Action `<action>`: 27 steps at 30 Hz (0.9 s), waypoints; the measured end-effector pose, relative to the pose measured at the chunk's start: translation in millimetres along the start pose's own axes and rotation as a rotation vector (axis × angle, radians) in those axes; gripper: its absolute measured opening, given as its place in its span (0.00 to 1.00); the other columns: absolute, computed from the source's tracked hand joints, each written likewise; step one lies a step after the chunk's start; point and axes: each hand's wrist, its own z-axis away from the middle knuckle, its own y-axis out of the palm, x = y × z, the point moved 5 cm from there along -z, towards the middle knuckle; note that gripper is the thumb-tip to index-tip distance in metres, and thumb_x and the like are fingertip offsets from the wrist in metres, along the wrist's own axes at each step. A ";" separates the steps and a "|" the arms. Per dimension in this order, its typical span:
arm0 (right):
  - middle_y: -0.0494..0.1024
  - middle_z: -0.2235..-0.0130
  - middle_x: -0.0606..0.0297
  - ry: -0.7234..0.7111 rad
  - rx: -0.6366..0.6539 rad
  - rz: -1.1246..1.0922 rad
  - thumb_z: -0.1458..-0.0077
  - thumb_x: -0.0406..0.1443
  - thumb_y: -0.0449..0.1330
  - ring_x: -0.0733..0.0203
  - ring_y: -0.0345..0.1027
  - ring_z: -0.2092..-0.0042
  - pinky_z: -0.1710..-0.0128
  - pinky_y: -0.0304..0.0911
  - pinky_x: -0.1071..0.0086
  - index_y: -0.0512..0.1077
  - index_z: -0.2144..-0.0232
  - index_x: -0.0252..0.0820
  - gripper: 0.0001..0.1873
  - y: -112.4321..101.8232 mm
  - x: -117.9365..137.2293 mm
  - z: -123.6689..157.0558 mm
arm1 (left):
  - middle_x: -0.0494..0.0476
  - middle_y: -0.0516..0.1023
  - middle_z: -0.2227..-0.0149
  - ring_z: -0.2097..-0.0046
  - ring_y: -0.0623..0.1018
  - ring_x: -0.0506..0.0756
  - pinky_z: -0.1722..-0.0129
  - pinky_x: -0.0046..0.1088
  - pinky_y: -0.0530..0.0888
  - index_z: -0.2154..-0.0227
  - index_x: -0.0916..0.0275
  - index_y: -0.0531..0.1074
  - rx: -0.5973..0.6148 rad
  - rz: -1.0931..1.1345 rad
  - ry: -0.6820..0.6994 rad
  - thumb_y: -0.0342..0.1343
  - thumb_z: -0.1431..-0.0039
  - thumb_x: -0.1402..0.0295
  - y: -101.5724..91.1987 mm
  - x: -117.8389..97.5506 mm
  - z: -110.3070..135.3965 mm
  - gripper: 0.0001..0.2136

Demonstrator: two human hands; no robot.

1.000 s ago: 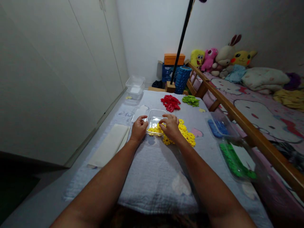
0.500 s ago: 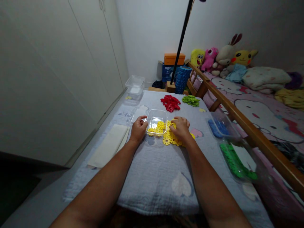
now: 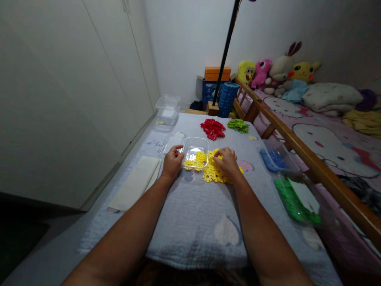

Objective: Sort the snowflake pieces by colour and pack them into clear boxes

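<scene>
A clear plastic container (image 3: 195, 143) stands in the middle of the table with several yellow snowflake discs (image 3: 200, 159) in it. My left hand (image 3: 173, 159) grips its left side, thumb and fingers at the rim. Just right of the container lies a loose pile of yellow snowflake discs (image 3: 209, 174). Over that pile, my right hand (image 3: 226, 159) has its fingers curled in a pinch at a yellow disc; the hand partly hides the pile.
Red pieces (image 3: 212, 129) and light green pieces (image 3: 238, 126) lie farther back. At right are containers of blue pieces (image 3: 272, 159) and green pieces (image 3: 293, 200). A clear lid (image 3: 174, 142), folded cream cloth (image 3: 135, 182) and stacked clear containers (image 3: 168, 107) occupy the left. A wooden bed rail (image 3: 285, 141) borders the right.
My right hand's fingers have drawn closer together over the yellow pile. The left hand stays at the container. The whole view has shifted slightly.
</scene>
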 end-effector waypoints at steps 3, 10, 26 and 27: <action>0.77 0.62 0.60 -0.002 -0.085 -0.136 0.45 0.36 0.59 0.51 0.67 0.54 0.51 0.58 0.59 0.75 0.69 0.44 0.05 -7.8 1.1 -2.4 | 0.42 0.59 0.79 0.76 0.61 0.50 0.73 0.26 0.59 0.54 0.65 0.75 -0.001 0.002 -0.001 0.55 0.47 0.62 -0.3 -0.6 0.3 0.19; 0.79 0.65 0.64 -0.122 -0.278 -0.340 0.42 0.38 0.58 0.54 0.69 0.58 0.51 0.60 0.61 0.73 0.69 0.45 0.06 -23.9 28.5 7.6 | 0.42 0.59 0.79 0.76 0.61 0.50 0.73 0.26 0.59 0.54 0.64 0.74 0.000 -0.001 -0.011 0.55 0.48 0.62 0.2 0.8 -0.8 0.20; 0.83 0.57 0.62 -0.216 -0.025 -0.163 0.40 0.36 0.60 0.49 0.65 0.46 0.34 0.34 0.42 0.80 0.62 0.50 0.08 4.1 65.1 17.7 | 0.43 0.60 0.78 0.75 0.62 0.50 0.73 0.26 0.60 0.53 0.65 0.75 -0.001 0.006 -0.006 0.55 0.48 0.62 0.3 2.5 -1.3 0.20; 0.83 0.56 0.62 -0.217 -0.033 -0.168 0.40 0.37 0.60 0.49 0.65 0.46 0.34 0.35 0.43 0.80 0.61 0.50 0.09 3.6 63.7 17.5 | 0.43 0.60 0.78 0.75 0.62 0.50 0.73 0.26 0.60 0.53 0.65 0.75 0.000 0.007 -0.002 0.55 0.48 0.62 0.4 2.8 -1.5 0.20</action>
